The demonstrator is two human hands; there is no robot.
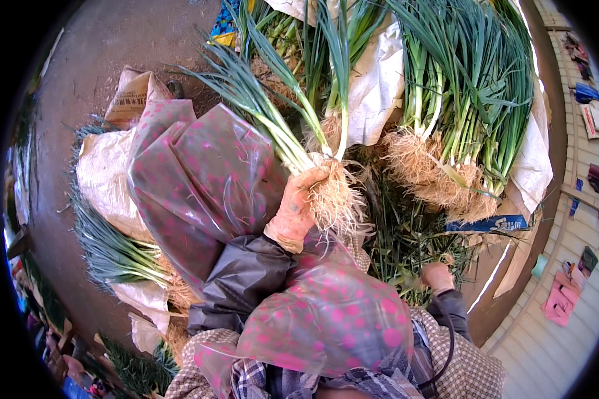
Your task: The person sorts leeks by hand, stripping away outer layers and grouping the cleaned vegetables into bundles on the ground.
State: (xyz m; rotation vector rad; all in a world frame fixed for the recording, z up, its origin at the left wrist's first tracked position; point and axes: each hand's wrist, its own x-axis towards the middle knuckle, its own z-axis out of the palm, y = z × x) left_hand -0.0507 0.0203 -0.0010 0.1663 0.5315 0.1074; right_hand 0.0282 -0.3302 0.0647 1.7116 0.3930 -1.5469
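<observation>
My left hand (pixel 293 211), in a peach-coloured glove, is closed round the white lower stems of a small bunch of leeks (pixel 273 123). Their pale, stringy roots hang over its right side and the green leaves point up and away. My right hand (pixel 438 276) is lower right, close above loose green leaf scraps (pixel 409 246). Its fingers look curled, but what lies in them, if anything, is too small to make out. A clear plastic apron (pixel 326 306) with pink dots covers my lap.
A large heap of leeks (pixel 472 86) lies at the far right, roots toward me, on white woven sacking (pixel 378 83). More leeks (pixel 126 256) lie at left beside a pale sack (pixel 106 179). A ribbed pale wall (pixel 546 346) with hanging items stands at right.
</observation>
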